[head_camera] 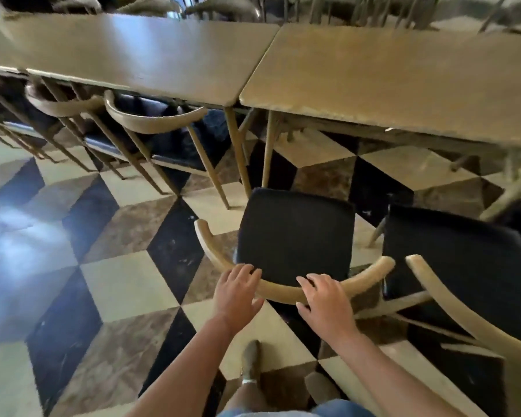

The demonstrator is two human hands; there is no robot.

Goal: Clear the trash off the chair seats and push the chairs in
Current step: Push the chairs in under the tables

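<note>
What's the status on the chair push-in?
Left hand and right hand grip chair backrest. Black seat bare, chair short of table. Path ahead open.

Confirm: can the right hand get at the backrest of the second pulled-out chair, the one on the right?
Probably yes. The right hand now grips the near chair's backrest; the neighbouring backrest curves close beside it, with only a small open gap between the two rail ends.

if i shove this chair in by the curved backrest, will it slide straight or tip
The chair looks rigid, with a wooden frame, so it should move as one piece. The glossy tiled floor probably lets its legs slide. With the left hand and right hand high on the backrest, a hard shove might rock it forward; even pressure should keep it straight.
</note>
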